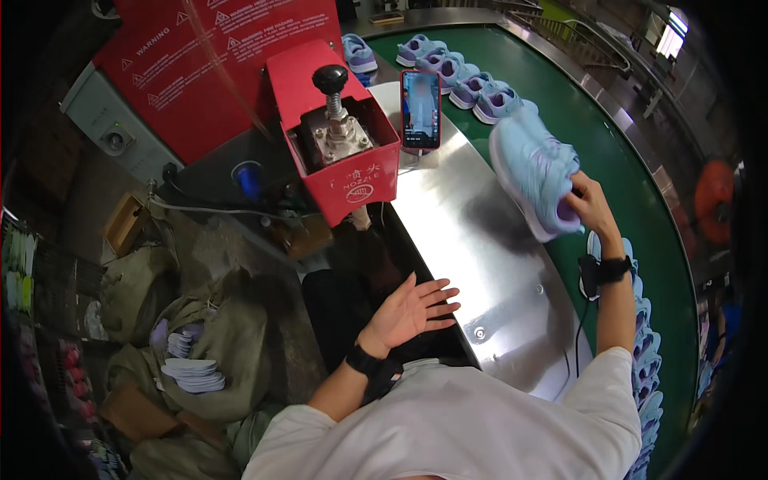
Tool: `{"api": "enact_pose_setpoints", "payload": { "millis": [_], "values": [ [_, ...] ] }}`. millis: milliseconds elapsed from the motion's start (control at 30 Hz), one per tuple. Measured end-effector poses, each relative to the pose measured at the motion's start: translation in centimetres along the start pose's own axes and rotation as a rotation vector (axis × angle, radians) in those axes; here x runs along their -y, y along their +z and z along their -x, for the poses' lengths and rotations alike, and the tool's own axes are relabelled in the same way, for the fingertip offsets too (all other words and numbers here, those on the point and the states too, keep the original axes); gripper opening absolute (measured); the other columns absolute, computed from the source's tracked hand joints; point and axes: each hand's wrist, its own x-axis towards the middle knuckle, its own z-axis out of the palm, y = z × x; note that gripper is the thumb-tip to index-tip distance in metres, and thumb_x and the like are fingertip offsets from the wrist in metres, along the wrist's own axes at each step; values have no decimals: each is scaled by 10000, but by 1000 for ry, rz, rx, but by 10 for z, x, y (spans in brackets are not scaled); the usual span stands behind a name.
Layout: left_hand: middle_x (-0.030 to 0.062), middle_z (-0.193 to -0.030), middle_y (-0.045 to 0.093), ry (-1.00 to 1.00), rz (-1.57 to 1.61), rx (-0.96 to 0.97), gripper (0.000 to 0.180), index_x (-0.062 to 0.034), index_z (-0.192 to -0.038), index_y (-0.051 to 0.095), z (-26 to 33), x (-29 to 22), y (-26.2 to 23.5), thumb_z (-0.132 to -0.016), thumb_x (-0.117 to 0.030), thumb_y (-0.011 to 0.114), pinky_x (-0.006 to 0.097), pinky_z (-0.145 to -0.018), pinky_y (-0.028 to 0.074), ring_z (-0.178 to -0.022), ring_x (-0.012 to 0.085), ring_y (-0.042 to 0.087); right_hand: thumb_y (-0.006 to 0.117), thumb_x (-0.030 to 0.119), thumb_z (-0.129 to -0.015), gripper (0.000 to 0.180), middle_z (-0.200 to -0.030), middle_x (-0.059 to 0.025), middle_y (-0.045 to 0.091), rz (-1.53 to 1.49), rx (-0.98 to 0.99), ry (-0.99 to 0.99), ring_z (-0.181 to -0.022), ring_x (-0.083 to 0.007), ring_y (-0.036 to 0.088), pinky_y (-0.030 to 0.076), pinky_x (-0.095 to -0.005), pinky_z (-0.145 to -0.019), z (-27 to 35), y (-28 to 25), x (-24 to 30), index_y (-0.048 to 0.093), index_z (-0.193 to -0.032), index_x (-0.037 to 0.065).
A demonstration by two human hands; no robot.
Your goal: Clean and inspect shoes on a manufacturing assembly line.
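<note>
My right hand [590, 204] grips a light blue sneaker [534, 164] with lilac lining by its collar, the fingers inside the opening. The shoe hangs tilted over the edge between the steel worktop [472, 232] and the green conveyor belt [648, 200], its toe pointing away from me and slightly blurred. My left hand [412, 312] is held palm up with its fingers spread, near the worktop's left edge, with nothing in it. Both wrists wear black bands, and a cable runs down from the right one.
A red machine head [344, 152] with a black knob stands ahead on the left. Next to it a phone [421, 112] stands upright. Similar sneakers [496, 102] line the belt at the far side, more [646, 344] at right. Sacks and stacked insoles [194, 374] lie at left.
</note>
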Motion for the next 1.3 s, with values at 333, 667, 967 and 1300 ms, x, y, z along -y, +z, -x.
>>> {"api": "enact_pose_setpoints", "payload": {
  "millis": [333,667,967,1300],
  "values": [
    [141,-1479,451,131,225,188,820,-64,-1507,324,-5,27,-2,-922,-594,547,456,-1146,360,-1342,296,463,772,241,-682,226,-1262,-18,605,405,553,-982,-1171,-198,566,425,-438,-1042,18,78,164,692,-852,117],
    [134,-1365,573,504,100,-14,720,-45,-1428,457,44,1,-27,-991,-606,346,425,-1069,443,-1221,262,579,795,90,-748,413,-1155,-104,597,7,440,-309,-846,-293,658,555,-373,-715,58,144,176,609,-1109,16],
    [135,-1324,594,615,42,105,712,-51,-1413,464,31,-52,-19,-983,-612,377,427,-1041,464,-1191,265,592,745,10,-758,304,-1095,-119,598,3,269,-465,-892,-319,628,520,-384,-763,17,155,194,608,-1029,-7],
    [122,-1303,608,595,91,-15,624,-63,-1397,481,53,-23,11,-1000,-540,411,418,-1043,456,-1174,255,597,774,13,-729,343,-1078,-112,600,-37,288,-467,-875,-260,625,524,-343,-701,33,141,202,611,-1031,0]
  ]
}}
